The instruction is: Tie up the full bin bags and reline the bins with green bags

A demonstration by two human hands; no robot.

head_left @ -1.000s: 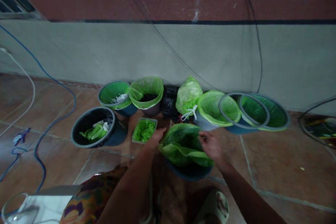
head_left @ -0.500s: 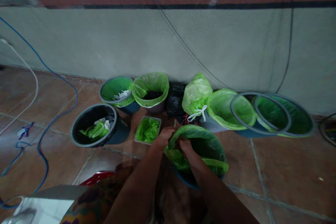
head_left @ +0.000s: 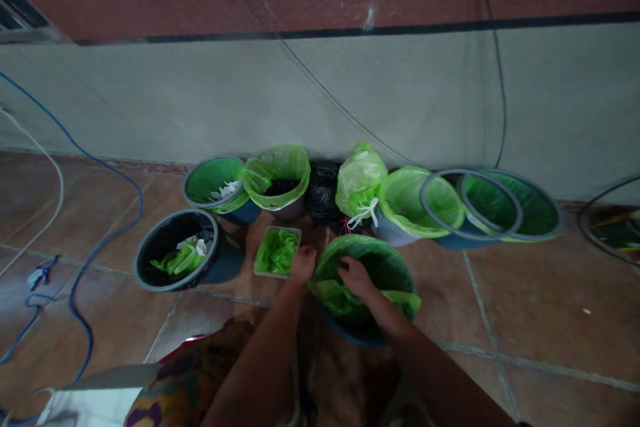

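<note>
A bin (head_left: 345, 330) with a translucent green bin liner (head_left: 387, 253) stands in front of me. Part of the liner's edge is draped over the near rim; on the near side it sags inward. My right hand (head_left: 356, 276) is over the mouth of the bin, inside the liner's edge, with its fingers loosely curved and apart. Just outside the left rim is my left hand (head_left: 303, 263), close to the liner's edge. Its fingers are bent and blurred, and I cannot make out whether they grip the plastic. Beside it lies a small square container (head_left: 257, 261) holding crumpled green plastic bags (head_left: 278, 250).
Along the wall are lined bins (head_left: 204, 180), a black bag (head_left: 324, 195), a tied green bag (head_left: 361, 177), a lined pail (head_left: 400, 228) and loose grey rings (head_left: 520, 217). A dark bin (head_left: 227, 257) stands left. A blue hose (head_left: 83, 320) crosses the floor.
My left hand has moved slightly left, off the bin's rim. The right hand has risen out of the liner's folds, its fingers now showing. The camera view has shifted a little.
</note>
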